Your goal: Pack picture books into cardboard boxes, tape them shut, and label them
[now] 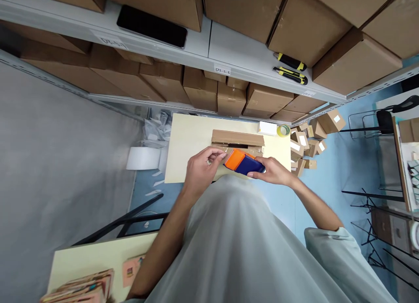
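My right hand (272, 171) grips the right end of an orange and dark blue packet (248, 165), thumb in front and fingers behind. The packet is tilted, its orange end towards the left. At that end my left hand (201, 168) is closed in a pinch; what lies between its fingertips is too small to make out. Just behind the packet a cardboard box (238, 137) with a raised flap sits on the pale yellow table (190, 137). My hands and the packet hide part of this box.
A white box (267, 128) and a roll of tape (283, 130) stand at the table's back right. Above runs a shelf (235, 45) with cartons, a phone (152, 26) and two utility knives (290, 68). Small cartons (299, 139) are piled right of the table, crumpled white wrapping (157, 128) left.
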Demonstrator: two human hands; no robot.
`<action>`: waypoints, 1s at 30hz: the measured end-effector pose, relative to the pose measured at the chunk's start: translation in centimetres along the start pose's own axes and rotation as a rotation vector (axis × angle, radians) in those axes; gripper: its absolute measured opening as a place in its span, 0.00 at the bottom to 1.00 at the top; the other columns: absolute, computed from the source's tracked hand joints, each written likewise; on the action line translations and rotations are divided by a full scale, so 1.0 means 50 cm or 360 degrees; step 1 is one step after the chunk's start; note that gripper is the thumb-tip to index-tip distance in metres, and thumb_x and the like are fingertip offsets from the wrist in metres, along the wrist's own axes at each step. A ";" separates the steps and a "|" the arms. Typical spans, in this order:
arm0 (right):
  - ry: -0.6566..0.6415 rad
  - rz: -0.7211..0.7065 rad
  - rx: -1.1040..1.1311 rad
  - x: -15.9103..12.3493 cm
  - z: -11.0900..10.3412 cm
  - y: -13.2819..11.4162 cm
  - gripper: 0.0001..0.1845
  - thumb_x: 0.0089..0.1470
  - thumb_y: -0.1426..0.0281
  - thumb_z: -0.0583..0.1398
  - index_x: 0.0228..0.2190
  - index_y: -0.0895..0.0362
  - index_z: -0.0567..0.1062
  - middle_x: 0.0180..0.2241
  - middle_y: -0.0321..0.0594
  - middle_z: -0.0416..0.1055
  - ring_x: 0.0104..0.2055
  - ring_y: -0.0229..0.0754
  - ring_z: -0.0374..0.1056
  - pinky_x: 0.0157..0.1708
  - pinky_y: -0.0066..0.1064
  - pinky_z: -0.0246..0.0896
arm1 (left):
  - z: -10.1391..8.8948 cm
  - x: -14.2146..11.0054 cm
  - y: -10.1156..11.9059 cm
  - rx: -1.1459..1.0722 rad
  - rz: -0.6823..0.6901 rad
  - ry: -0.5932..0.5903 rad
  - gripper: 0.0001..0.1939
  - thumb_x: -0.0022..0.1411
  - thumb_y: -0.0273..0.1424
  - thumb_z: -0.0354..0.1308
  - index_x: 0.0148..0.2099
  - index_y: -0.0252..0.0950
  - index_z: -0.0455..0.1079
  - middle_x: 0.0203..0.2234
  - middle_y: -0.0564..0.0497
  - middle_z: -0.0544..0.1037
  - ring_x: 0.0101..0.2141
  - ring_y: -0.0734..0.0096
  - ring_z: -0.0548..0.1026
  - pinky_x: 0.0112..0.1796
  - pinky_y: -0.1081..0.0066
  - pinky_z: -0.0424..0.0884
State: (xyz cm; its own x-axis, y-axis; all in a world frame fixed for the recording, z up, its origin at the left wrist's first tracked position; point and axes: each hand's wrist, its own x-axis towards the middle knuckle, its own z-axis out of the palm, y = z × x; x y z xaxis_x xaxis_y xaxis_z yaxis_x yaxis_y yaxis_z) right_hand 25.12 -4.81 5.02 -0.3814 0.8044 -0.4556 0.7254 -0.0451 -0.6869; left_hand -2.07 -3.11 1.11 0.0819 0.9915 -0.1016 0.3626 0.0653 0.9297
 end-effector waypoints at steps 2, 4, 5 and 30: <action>-0.0060 0.0025 -0.0061 -0.007 -0.009 -0.004 0.23 0.63 0.46 0.67 0.39 0.54 0.79 0.30 0.35 0.77 0.30 0.42 0.70 0.32 0.30 0.58 | 0.008 -0.006 -0.007 -0.0046 -0.0044 -0.0009 0.12 0.67 0.43 0.61 0.38 0.41 0.79 0.35 0.51 0.86 0.34 0.66 0.80 0.41 0.67 0.77; -0.0117 0.0053 -0.0097 -0.016 -0.020 -0.008 0.23 0.63 0.47 0.67 0.40 0.54 0.79 0.29 0.35 0.76 0.29 0.42 0.70 0.31 0.30 0.57 | 0.010 -0.012 -0.012 -0.0093 -0.0078 0.0024 0.13 0.66 0.44 0.62 0.38 0.41 0.79 0.34 0.51 0.86 0.34 0.66 0.79 0.41 0.67 0.77; -0.0140 0.0070 -0.0108 -0.020 -0.025 -0.009 0.22 0.63 0.47 0.67 0.40 0.54 0.80 0.29 0.35 0.77 0.29 0.42 0.70 0.31 0.31 0.57 | 0.009 -0.015 -0.016 -0.0113 -0.0099 0.0058 0.13 0.66 0.44 0.62 0.38 0.41 0.79 0.34 0.51 0.86 0.34 0.66 0.79 0.40 0.67 0.77; -0.0627 0.0189 0.0082 0.202 -0.109 -0.020 0.33 0.49 0.38 0.71 0.32 0.57 0.79 0.28 0.36 0.76 0.29 0.39 0.68 0.30 0.30 0.62 | -0.029 0.094 -0.197 -0.0629 -0.0551 0.0180 0.21 0.53 0.48 0.69 0.37 0.35 0.77 0.30 0.46 0.83 0.29 0.70 0.77 0.34 0.69 0.77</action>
State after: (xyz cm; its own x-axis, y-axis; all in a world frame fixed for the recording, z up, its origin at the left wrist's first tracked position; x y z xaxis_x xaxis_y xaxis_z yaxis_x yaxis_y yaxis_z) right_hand 23.67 6.57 4.21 -0.4941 0.5041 -0.7084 0.7518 -0.1615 -0.6393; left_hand -6.61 1.06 -7.98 -0.0887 0.9090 -0.4073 -0.0281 0.4065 0.9132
